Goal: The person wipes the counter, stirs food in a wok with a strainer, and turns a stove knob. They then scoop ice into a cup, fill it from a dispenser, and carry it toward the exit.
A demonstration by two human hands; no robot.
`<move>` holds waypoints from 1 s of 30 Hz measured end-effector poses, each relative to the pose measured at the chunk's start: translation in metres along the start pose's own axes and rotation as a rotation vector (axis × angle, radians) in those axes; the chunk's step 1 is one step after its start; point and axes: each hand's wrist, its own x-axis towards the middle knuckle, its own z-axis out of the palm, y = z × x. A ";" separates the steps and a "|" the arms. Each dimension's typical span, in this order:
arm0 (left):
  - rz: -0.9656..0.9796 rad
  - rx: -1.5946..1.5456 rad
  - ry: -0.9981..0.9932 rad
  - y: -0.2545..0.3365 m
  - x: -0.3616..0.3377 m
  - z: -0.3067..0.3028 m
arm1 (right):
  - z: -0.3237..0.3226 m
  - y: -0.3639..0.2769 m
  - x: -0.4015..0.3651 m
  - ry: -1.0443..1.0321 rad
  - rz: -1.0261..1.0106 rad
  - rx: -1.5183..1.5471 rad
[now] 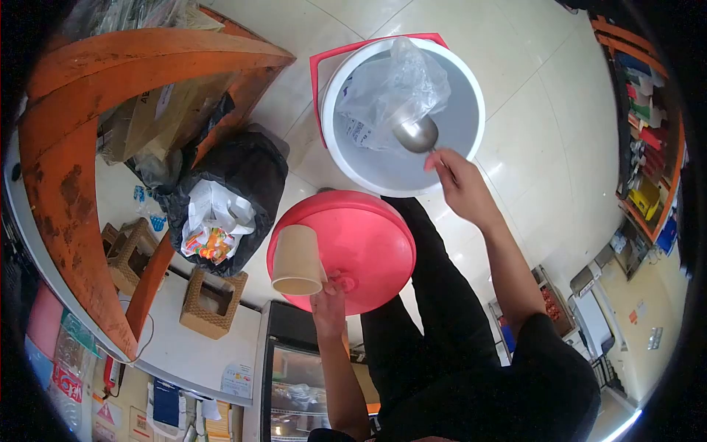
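My right hand is closed on the handle of a metal scoop. The scoop's round bowl is over the inside of a white bucket, against a clear plastic bag in it. My left hand is closed, with a beige paper cup tilted, mouth toward me, at its fingers. Those same fingers are at the centre knob of a round red lid, which is held up beside the bucket, behind the cup. What lies inside the bag is hard to make out.
Left of the bucket stands a black-bagged bin with crumpled paper on top. An orange wooden rack is at the left. Woven boxes sit on a white counter. A glass-front fridge is below, and shelves line the right.
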 end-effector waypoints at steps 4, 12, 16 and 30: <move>-0.019 0.180 0.064 -0.007 -0.001 -0.010 | 0.049 0.053 0.059 0.069 0.097 -0.359; 0.050 0.634 0.142 -0.012 -0.011 -0.018 | 0.086 0.128 0.139 -0.261 0.112 -0.998; -0.001 -0.061 0.163 -0.013 -0.006 -0.017 | 0.063 0.153 0.152 -0.117 0.221 -0.974; -0.054 0.126 0.083 -0.008 0.010 -0.040 | 0.120 0.229 0.191 -0.241 0.170 -0.866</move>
